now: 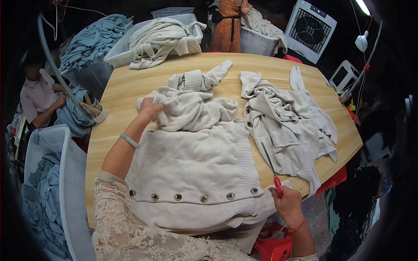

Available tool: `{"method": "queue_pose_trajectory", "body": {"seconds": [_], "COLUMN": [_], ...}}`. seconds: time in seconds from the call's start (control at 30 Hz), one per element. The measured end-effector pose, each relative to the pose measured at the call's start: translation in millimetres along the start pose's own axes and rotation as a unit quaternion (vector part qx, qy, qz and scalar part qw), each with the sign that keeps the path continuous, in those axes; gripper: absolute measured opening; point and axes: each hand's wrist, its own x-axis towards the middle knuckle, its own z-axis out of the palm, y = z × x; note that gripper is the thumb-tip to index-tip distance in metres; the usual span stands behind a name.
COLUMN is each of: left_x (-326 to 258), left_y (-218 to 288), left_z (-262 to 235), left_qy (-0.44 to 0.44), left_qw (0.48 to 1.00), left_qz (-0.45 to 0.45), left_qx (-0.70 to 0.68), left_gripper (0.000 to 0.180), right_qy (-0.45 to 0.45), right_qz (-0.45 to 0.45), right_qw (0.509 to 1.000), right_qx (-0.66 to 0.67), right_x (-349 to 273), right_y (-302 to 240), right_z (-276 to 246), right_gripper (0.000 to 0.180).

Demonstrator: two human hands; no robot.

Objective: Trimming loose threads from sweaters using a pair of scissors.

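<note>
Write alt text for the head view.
A person's left hand touches a cream buttoned knit garment on a table; the right hand holds a red-handled tool with a thin shaft. Another cream garment lies to the right.

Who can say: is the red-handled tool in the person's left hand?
No, the right hand holds the red-handled tool; the left hand touches pale knitwear.

At the near right edge of the pale wood-grain worktop [119,95], the right grip [288,203] hides the lower end of the red handle [278,182] on a thin grey-shafted tool [269,160], whose tip is too small to tell. Beyond the worktop, the upper edge cuts off the head of a person in an orange patterned dress [227,32]. Left of the worktop, the lower edge crops a white plastic tub [72,187].
</note>
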Motion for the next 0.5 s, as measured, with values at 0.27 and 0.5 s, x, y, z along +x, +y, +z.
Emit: {"method": "queue_pose_trajectory", "body": {"seconds": [0.27,0.5], "left_x": [-81,-246], "left_y": [194,184], "left_z": [36,89], "left_qy": [-0.196,-0.342], "left_qw": [0.888,0.802], "left_qz": [0.3,0.484], "left_qx": [-0.287,-0.074], "left_gripper": [0.021,0.026], "right_qy": [0.007,-0.169], "right_qz": [0.056,0.034], "right_qw": [0.899,0.827], "right_qx": [0.434,0.536], "right_x": [19,45], "right_y": [-29,-70], "right_z": [-41,-52], "right_gripper": [0.026,0.031]}}
